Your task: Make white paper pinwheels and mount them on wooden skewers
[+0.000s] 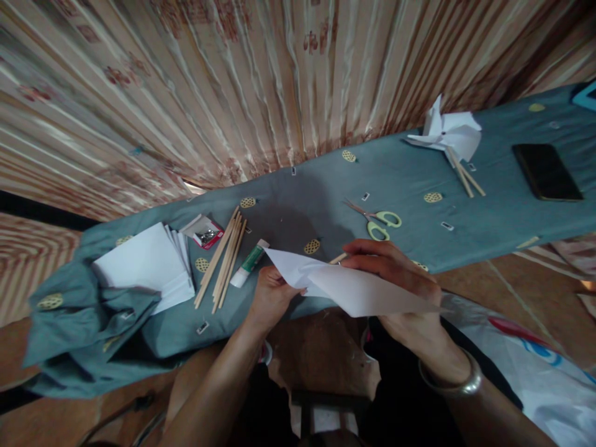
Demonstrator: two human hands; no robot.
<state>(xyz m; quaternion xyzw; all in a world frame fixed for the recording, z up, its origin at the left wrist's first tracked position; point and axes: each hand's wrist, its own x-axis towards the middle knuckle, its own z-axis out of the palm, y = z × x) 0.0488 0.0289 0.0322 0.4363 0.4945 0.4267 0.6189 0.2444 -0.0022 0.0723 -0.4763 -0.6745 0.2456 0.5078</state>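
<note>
My left hand (274, 297) pinches the left side of a folded white paper pinwheel (358, 288), held up over the front edge of the table. At its right, my right hand (405, 285) has its fingers closed around a wooden stick (338, 258), whose end pokes out behind the paper. The paper hides the stick's other end and part of the right hand. A glue stick (250, 264) lies just left of the pinwheel. Green-handled scissors (375, 220) rest beyond the right hand, blades apart.
Several wooden sticks (224, 261) lie beside a small red-and-white box of pins (203, 234). A stack of white paper (144, 264) sits at the left, partly under bunched cloth. White paper pinwheels (449, 133) on sticks and a black phone (547, 172) lie at the right. A curtain (261, 81) hangs behind.
</note>
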